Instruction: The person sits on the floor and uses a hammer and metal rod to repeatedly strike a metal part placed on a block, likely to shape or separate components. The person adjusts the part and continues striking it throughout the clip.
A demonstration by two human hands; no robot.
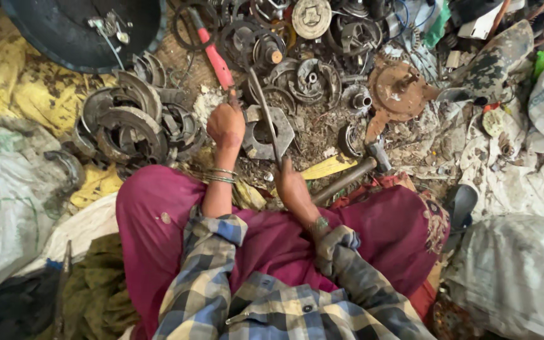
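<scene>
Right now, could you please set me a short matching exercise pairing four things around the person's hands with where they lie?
Things:
1. red-handled tool
2. hexagonal plate
3. hammer
4. brake shoes

Places:
A. left of the left hand
B. between the hands
C. above the left hand
D. right of the right hand

Pairs: 1-C, 2-B, 3-D, 4-A

Dirt floor (322, 135) is lying strewn with rusty scrap. Around the rusted round flange (398, 88), grey sacks (517, 271) are slumping to its lower right, yellow sheeting (26, 94) is spreading far left, and a dark disc (64, 31) is resting at upper left.
</scene>
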